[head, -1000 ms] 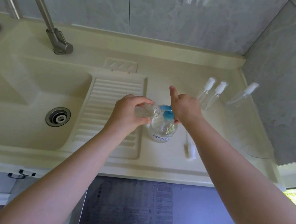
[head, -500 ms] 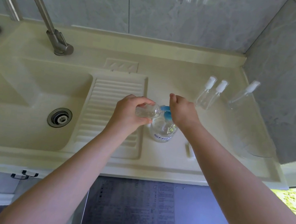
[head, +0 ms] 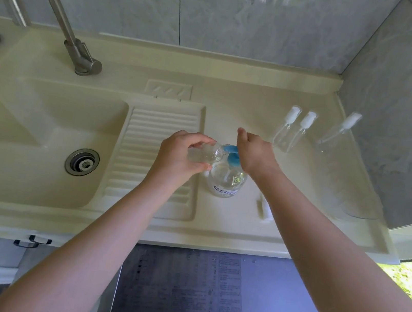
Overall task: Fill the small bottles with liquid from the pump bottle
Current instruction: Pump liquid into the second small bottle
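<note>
Grey marbled tiles are backing a cream bench (head: 235,101) with a moulded sink (head: 39,145) at the left of the frame and a ribbed drainboard (head: 160,132) beside it. At the centre, your left hand (head: 180,157) is gripping a small clear bottle (head: 204,153), fingers curled round it and tipping it on its side so its open mouth is meeting the blue spout of the pump bottle (head: 226,180). That pump bottle is standing upright on the bench, clear with liquid inside and a printed label low on its front. Your right hand (head: 256,155) is pressing on the blue pump head from the right, thumb sticking up, fingers bent over it. Three more small bottles (head: 288,133) with white caps are waiting at the upper right, near the wall.
</note>
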